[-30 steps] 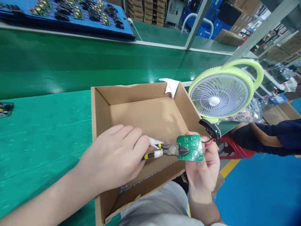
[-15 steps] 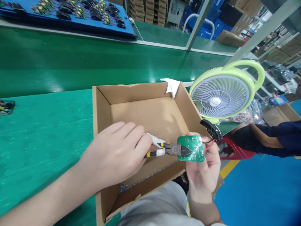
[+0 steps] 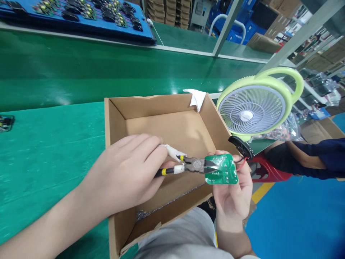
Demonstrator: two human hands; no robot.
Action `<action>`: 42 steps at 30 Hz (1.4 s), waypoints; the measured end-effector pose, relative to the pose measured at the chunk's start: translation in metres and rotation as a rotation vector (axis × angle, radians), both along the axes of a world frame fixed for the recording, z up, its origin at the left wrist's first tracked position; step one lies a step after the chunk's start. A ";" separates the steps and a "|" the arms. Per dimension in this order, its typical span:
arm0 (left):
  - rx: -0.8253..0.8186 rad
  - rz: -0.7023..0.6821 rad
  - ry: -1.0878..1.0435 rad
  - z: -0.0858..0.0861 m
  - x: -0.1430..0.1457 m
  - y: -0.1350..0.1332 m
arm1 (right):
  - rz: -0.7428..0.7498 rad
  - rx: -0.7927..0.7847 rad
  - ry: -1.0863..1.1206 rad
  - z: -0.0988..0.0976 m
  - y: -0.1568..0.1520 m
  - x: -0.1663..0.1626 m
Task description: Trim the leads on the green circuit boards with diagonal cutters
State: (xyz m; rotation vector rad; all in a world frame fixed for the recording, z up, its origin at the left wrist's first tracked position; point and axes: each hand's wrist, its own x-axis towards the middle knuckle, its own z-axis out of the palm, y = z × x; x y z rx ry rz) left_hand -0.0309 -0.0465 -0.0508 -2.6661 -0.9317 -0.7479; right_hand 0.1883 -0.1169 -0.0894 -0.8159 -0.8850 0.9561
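Note:
My left hand [image 3: 126, 174] is closed around the handles of a pair of side cutters [image 3: 192, 164], whose jaws touch the left edge of a small green circuit board [image 3: 222, 170]. My right hand [image 3: 234, 196] holds that board by its lower edge, solder side up. Red and black wires [image 3: 240, 163] run from the board to a black part [image 3: 240, 146] behind it. Both hands hover over the near right corner of an open cardboard box [image 3: 114, 118].
A green-framed fan [image 3: 253, 108] stands right of the box. A white cloth [image 3: 196, 97] hangs over the box's far corner. A blue tray of circuit boards [image 3: 81, 14] lies across the green conveyor. Another person's arm [image 3: 309, 158] rests at right. One board [image 3: 5, 122] lies at far left.
My left hand and the cutters have drawn slightly left, the jaws now at the board's left edge. The board has tilted flatter in my right hand.

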 end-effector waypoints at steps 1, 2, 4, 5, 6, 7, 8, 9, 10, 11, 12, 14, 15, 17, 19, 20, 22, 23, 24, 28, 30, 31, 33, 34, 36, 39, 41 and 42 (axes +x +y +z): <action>-0.011 0.004 -0.007 0.000 0.000 0.000 | -0.009 -0.006 -0.005 0.000 0.000 0.000; -0.019 0.002 -0.006 0.000 0.000 0.000 | -0.021 -0.006 -0.012 0.000 0.000 0.000; -0.023 -0.005 0.012 -0.001 0.001 0.000 | -0.037 0.005 -0.026 -0.001 0.000 -0.001; -0.023 -0.009 0.026 -0.002 0.001 -0.001 | -0.040 0.015 -0.031 -0.001 0.000 -0.001; -0.023 -0.016 0.041 -0.003 0.001 -0.001 | -0.038 0.023 -0.035 -0.001 0.000 -0.002; -0.019 -0.019 0.052 -0.004 0.002 -0.001 | -0.036 0.030 -0.038 -0.002 -0.001 -0.002; -0.015 -0.019 0.059 -0.004 0.002 -0.001 | -0.036 0.032 -0.043 -0.002 -0.001 -0.002; -0.011 -0.018 0.065 -0.004 0.002 -0.002 | -0.040 0.029 -0.050 -0.002 -0.001 -0.003; -0.007 -0.022 0.071 -0.004 0.003 -0.002 | -0.049 0.023 -0.061 -0.003 -0.002 -0.003; -0.002 -0.023 0.077 -0.004 0.003 -0.002 | -0.059 0.017 -0.073 -0.003 -0.002 -0.003; 0.002 -0.022 0.083 -0.003 0.003 -0.003 | -0.067 0.014 -0.085 -0.003 -0.003 -0.003; 0.010 -0.018 0.098 -0.001 0.003 -0.004 | -0.072 0.020 -0.096 -0.003 -0.003 -0.003; 0.015 -0.013 0.100 -0.001 0.003 -0.004 | -0.070 0.025 -0.095 -0.002 -0.003 -0.003; 0.017 -0.005 0.105 0.000 0.003 -0.006 | -0.059 0.029 -0.088 -0.002 -0.004 -0.003; 0.004 0.009 0.114 -0.002 0.004 -0.007 | -0.048 0.035 -0.076 -0.002 -0.004 -0.003; -0.006 0.021 0.105 -0.003 0.004 -0.008 | -0.040 0.040 -0.071 -0.002 -0.004 -0.003; -0.019 0.042 0.069 -0.005 0.004 -0.008 | -0.034 0.049 -0.064 -0.003 -0.004 -0.002; -0.020 0.051 0.047 -0.007 0.005 -0.008 | -0.037 0.047 -0.065 -0.003 -0.004 -0.002; -0.014 0.055 0.026 -0.008 0.005 -0.008 | -0.044 0.040 -0.070 -0.003 -0.004 -0.002; -0.004 0.048 0.041 -0.010 0.005 -0.007 | -0.068 0.019 -0.090 -0.003 -0.003 -0.002; 0.004 0.036 0.064 -0.011 0.005 -0.006 | -0.054 0.034 -0.086 -0.003 -0.003 -0.002; 0.011 0.034 0.069 -0.011 0.005 -0.006 | -0.045 0.042 -0.082 -0.003 -0.003 -0.002; 0.027 0.016 0.078 -0.011 0.005 -0.006 | -0.037 0.048 -0.082 -0.003 -0.003 -0.001; 0.033 0.013 0.083 -0.010 0.005 -0.006 | -0.039 0.046 -0.086 -0.003 -0.003 -0.001; 0.030 0.023 0.096 -0.009 0.004 -0.006 | -0.041 0.042 -0.087 -0.004 -0.003 -0.001; 0.015 0.027 0.073 -0.006 0.003 -0.005 | -0.028 0.049 -0.062 -0.004 -0.003 -0.001; 0.010 0.002 0.068 -0.004 0.001 -0.004 | -0.027 0.047 -0.046 -0.004 -0.003 -0.001; 0.013 -0.006 0.068 -0.002 0.000 -0.003 | -0.029 0.043 -0.039 -0.004 -0.003 -0.001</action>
